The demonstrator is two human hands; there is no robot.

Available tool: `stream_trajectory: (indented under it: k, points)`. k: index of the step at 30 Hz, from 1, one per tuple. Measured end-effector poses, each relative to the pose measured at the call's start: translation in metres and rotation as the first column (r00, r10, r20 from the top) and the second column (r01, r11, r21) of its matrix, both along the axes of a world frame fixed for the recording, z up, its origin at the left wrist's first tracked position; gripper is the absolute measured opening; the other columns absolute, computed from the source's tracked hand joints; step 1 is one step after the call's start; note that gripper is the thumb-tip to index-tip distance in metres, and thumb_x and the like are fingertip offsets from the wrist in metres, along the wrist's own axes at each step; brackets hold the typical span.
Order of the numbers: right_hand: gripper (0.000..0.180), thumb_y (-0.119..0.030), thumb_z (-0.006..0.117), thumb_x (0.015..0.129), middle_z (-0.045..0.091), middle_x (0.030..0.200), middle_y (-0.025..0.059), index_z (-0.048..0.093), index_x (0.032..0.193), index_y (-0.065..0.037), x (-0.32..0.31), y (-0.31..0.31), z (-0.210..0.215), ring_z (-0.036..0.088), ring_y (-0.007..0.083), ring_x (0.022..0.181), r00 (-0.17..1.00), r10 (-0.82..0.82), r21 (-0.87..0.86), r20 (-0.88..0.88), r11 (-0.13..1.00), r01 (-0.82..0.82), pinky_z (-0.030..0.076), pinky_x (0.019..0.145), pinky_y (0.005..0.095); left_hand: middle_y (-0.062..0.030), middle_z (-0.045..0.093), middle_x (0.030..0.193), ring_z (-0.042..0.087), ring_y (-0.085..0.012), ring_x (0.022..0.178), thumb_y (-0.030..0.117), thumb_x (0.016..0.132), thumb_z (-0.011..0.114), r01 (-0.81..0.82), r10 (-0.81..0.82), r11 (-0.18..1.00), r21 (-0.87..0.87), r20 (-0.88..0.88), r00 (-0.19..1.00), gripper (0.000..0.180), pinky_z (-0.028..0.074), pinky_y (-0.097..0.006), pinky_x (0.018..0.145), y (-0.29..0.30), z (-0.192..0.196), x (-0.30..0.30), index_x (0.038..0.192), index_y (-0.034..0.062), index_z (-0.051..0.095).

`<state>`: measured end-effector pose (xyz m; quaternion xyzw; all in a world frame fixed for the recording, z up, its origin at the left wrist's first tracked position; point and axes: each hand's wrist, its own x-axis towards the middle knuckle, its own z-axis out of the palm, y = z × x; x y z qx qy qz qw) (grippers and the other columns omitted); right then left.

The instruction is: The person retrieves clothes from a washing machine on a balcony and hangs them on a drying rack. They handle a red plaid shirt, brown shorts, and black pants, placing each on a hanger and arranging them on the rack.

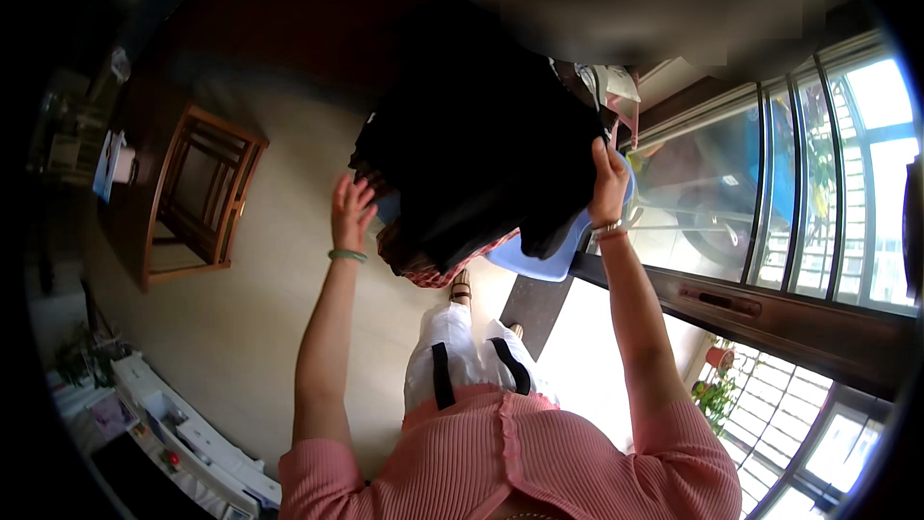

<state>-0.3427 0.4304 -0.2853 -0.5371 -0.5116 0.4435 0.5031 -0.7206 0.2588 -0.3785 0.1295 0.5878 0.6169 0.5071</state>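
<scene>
A large black garment [491, 144] spreads out in front of me, its exact kind not clear. My right hand [607, 185] grips its right edge, fingers partly hidden by the dark cloth. Just off the garment's left side is my left hand [352, 217], fingers spread and holding nothing. Red checked cloth [433, 268] shows from under the black one. Below and behind it on the right stands a light blue plastic tub [539, 262], largely covered. White and pink items [621, 91] peek out past the garment's upper right edge.
On the left a wooden chair [207, 195] stands against a brown table [123, 197]. A dark-framed sliding glass door [712, 202] runs along the right, with a potted plant [714, 395] beyond it. At lower left is a white cabinet [197, 438].
</scene>
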Motion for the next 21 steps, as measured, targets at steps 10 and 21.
stream_trajectory:
  k: [10, 21]
  points:
    - [0.043, -0.032, 0.073, 0.08, 0.066, 0.102, 0.0197, 0.065, 0.108, -0.001, 0.045, 0.074, -0.086, 0.063, 0.0314, 0.091, 0.807, -0.462, 0.107, 0.369, 0.883, 0.457, 0.048, 0.08, 0.0392, -0.0092, 0.027, 0.152, 0.032, -0.0254, 0.138, 0.044, 0.097, 0.05, 0.33, -0.318, 0.944, -0.027, 0.202, 0.926, 0.059, 0.037, -0.049, 0.105, 0.032, -0.007, 0.175, 0.149, 0.0267, 0.027]
    - [0.032, -0.028, 0.054, 0.097, 0.07, 0.095, 0.0055, 0.066, 0.106, -0.001, 0.133, -0.257, -0.037, 0.065, 0.0128, 0.077, 0.966, -0.204, -0.346, -0.157, 0.928, 0.139, 0.051, 0.066, 0.0263, -0.0069, 0.053, 0.13, 0.054, -0.0179, 0.116, 0.031, 0.097, 0.054, 0.491, -0.467, 0.871, 0.001, 0.311, 0.828, 0.044, 0.046, -0.037, 0.094, -0.034, 0.02, 0.337, 0.136, 0.012, 0.045]
